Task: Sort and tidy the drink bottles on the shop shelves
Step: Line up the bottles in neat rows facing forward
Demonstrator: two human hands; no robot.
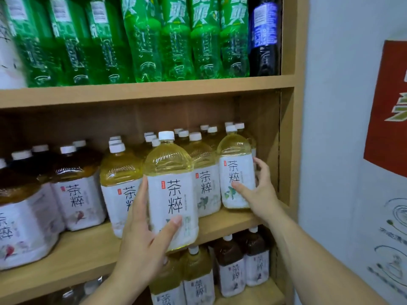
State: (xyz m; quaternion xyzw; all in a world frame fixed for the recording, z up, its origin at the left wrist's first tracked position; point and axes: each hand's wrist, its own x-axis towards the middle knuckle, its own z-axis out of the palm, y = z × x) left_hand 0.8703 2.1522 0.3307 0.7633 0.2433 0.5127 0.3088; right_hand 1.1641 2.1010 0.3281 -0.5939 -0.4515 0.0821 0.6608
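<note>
Yellow tea bottle (170,194) stands upright, out past the near edge of the middle shelf (88,254). Left hand (143,243) curls round it. Right hand (259,192) curls round the end bottle (236,172) on the right. The row lies just behind.

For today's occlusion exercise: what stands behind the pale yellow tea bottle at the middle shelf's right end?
Behind the white-labelled pale yellow plastic tea bottle, which the right hand grips, more white caps show. Those bottles' bodies and labels are mostly covered.
</note>
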